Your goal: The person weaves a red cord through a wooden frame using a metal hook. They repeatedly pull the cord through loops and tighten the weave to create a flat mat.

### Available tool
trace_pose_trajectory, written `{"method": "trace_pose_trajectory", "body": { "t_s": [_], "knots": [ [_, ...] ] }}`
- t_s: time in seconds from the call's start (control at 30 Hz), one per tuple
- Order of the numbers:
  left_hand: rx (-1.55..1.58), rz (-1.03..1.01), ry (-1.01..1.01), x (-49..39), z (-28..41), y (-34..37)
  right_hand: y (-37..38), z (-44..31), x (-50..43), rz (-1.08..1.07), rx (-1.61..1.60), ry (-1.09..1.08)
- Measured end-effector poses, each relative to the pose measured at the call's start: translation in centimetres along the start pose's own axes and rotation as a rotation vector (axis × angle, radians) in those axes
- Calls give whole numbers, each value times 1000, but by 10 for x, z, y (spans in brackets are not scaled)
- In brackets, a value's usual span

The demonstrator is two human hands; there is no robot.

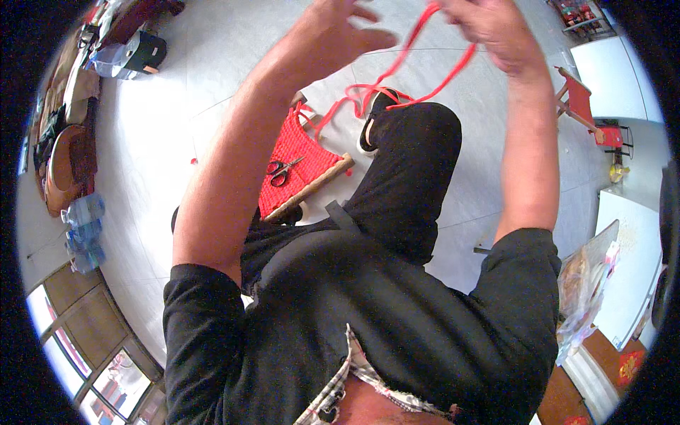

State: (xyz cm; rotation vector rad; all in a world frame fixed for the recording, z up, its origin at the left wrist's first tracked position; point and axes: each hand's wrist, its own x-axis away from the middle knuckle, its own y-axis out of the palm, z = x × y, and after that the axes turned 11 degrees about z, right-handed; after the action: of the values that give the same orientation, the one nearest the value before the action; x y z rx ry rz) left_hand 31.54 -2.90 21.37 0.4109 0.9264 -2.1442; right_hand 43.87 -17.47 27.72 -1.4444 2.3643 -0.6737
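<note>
High in the view, my right hand (491, 34) grips a red cord (411, 40), which hangs from it in long loops. My left hand (342, 34) is raised beside it with thumb and fingers apart, and nothing shows in it. Both hands are partly cut off by the top edge. Below my left forearm is a red woven seat (305, 151) on a wooden frame (311, 187), like a small stool. Small scissors with dark handles (281, 172) lie on the weave. The cord trails from the seat's far corner across my shoe (374, 125) and knee.
Grey floor tiles (143, 159) surround me. Another red-seated folding stool (576, 98) stands at right, near white cabinets (608, 79). Along the left are a black bin (146, 51), large plastic bottles (85, 228) and a wooden bench (66, 164). Plastic bags (584, 292) hang at lower right.
</note>
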Motion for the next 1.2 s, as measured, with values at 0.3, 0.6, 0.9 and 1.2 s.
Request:
{"method": "trace_pose_trajectory", "body": {
  "t_s": [0.3,0.6,0.9,1.2],
  "knots": [
    [300,147,-775,22,42,-57,44,16,-28,-50,-470,8],
    [-108,78,-526,59,40,-69,109,23,-39,-310,-489,61],
    [-232,207,-627,119,-41,-69,174,64,-13,-613,-889,478],
    [-623,-509,-946,255,-94,-31,179,78,-17,-472,-1137,574]
  ]
}}
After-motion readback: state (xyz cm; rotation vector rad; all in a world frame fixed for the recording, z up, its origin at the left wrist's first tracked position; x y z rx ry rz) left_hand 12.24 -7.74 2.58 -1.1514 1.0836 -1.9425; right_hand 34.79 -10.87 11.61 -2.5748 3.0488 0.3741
